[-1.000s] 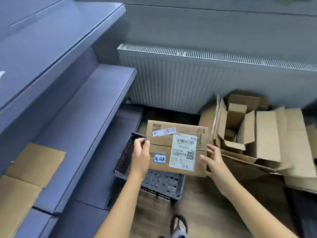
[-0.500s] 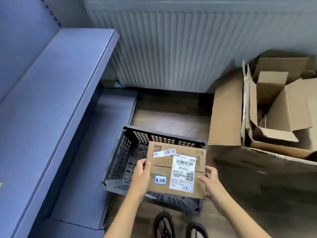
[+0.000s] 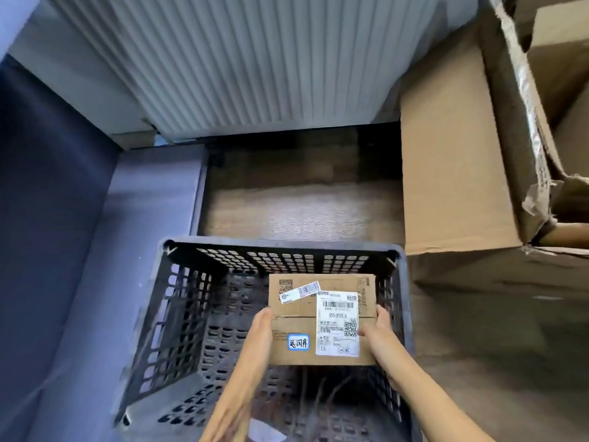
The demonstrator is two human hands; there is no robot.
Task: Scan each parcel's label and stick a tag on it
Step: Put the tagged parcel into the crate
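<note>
A brown cardboard parcel [image 3: 299, 317] is held flat inside the dark perforated plastic crate [image 3: 178, 314], toward its right wall. On the parcel's top sit a white shipping label [image 3: 337, 325] with barcode and QR code, a small white barcode strip [image 3: 299, 291], and a blue-edged tag [image 3: 298, 342] with handwriting. My left hand [image 3: 262, 327] grips the parcel's left edge. My right hand [image 3: 377, 330] grips its right edge, thumb on top by the label.
The crate stands on a wood floor [image 3: 299, 212]. A white ribbed radiator [image 3: 248, 65] runs along the back wall. Blue shelving [image 3: 95, 250] flanks the left. Large opened cardboard boxes [image 3: 452, 154] crowd the right, close to the crate's rim.
Both hands have lowered the parcel from above the crate down into it. The view has tilted down and closer to the crate.
</note>
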